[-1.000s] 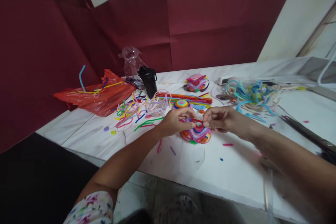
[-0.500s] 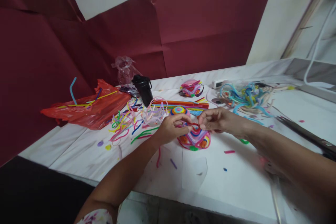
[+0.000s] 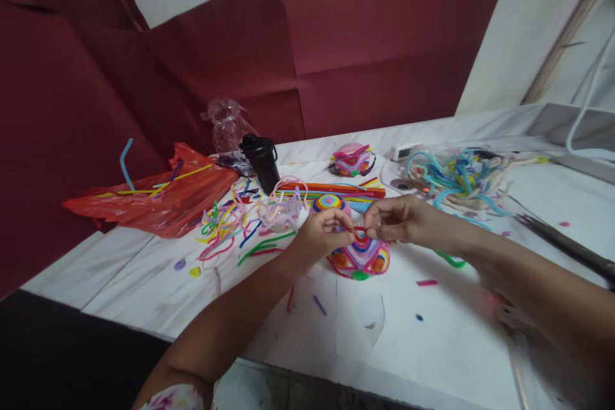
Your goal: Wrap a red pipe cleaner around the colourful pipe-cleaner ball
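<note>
Since 1 second earlier, both hands had drifted slightly lower and closer together over the heart-shaped coil piece (image 3: 359,257), and the view had tilted. The left hand (image 3: 323,234) pinched one end of a short red strip (image 3: 358,229), the right hand (image 3: 394,220) pinched the other, fingers curled shut on it. The strip hung just above the piece on the white table (image 3: 144,269), so the fitting looked unfinished.

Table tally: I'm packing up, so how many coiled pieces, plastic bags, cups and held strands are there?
Coiled pieces: 3
Plastic bags: 2
Black cup: 1
Held red strand: 1
Total: 7
</note>
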The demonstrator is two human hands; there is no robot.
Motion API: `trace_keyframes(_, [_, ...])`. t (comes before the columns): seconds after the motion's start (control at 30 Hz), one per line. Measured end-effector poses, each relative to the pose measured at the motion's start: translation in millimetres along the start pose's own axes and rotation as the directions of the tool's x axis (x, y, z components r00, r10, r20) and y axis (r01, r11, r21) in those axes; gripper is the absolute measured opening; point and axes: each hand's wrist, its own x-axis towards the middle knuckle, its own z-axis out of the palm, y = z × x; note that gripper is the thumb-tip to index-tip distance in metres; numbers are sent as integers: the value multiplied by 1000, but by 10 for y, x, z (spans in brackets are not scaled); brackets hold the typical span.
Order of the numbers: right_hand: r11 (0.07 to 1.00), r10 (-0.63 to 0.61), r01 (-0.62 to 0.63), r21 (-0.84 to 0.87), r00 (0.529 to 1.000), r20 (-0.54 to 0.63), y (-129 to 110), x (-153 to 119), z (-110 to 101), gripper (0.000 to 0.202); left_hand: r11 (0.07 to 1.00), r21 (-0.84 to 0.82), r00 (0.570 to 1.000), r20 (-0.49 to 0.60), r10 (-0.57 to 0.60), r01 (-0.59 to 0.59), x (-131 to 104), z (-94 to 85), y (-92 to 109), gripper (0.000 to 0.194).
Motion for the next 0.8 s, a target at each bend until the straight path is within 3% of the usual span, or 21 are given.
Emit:
trace_keyframes(0.07, [994, -69, 65, -82, 997, -45, -16, -31, 19, 23, 1000, -26, 1000, -6, -13, 12, 3, 4, -2, 16])
trace_keyframes(0.13, [944, -236, 208, -256, 968, -83, -18, -64, 35, 15, 999, -47, 1000, -17, -19, 18, 6, 3, -6, 17])
trace_keyframes(0.23, [745, -507, 438, -503, 862, 0, 14, -87, 42, 15, 998, -56, 999, -36, -25, 23, 10, 1, -15, 17])
trace_keyframes(0.33, [591, -641, 581, -560, 760, 111, 66, -77, 33, 18, 997, -67, 999, -43, -29, 26, 16, 4, -23, 18])
trace_keyframes(0.4, [525, -681, 626, -578, 715, 156, 87, -70, 26, 21, 996, -88, 999, -39, -31, 28, 21, 9, -26, 20])
trace_keyframes(0.6, [452, -674, 631, -630, 704, 223, 73, -76, 19, 25, 993, -117, 998, -57, -24, 17, 26, 19, -26, 17])
trace_keyframes(0.8, [458, -687, 650, -606, 692, 222, 95, -66, 12, 26, 991, -135, 998, -60, -27, 19, 22, 13, -44, 19])
